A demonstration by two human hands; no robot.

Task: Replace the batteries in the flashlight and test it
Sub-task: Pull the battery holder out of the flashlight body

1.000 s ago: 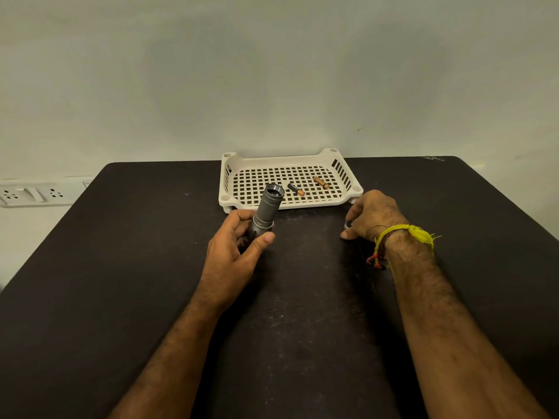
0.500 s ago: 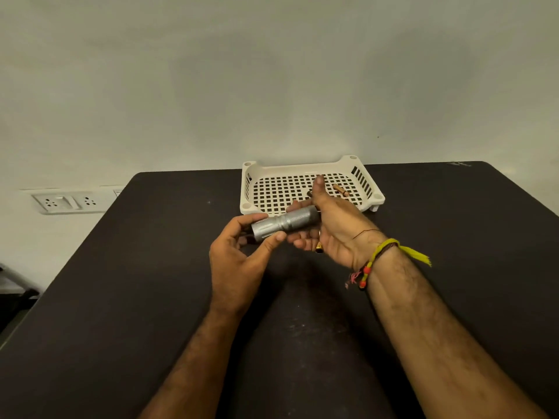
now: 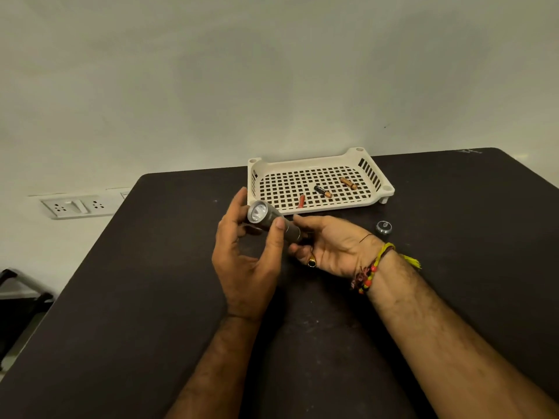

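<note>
My left hand (image 3: 242,261) grips the grey flashlight (image 3: 270,221) near its head, lens turned up and left toward me. My right hand (image 3: 329,247), palm up, cups the flashlight's open tail end; whatever lies in the palm is hidden. The flashlight's round tail cap (image 3: 384,227) lies on the black table (image 3: 151,297) to the right of my right hand. In the cream perforated tray (image 3: 375,193) behind my hands lie three batteries: a red one (image 3: 301,201), a black-and-copper one (image 3: 322,191) and a copper one (image 3: 348,182).
The table's left edge runs diagonally; beyond it a white wall socket strip (image 3: 77,206) sits low on the wall. A dark chair or stand (image 3: 18,297) is at the lower left off the table.
The flashlight has been tipped so its lens faces up-left and its tail points into my right palm. A red battery now lies in the tray. The tail cap has come into view on the table.
</note>
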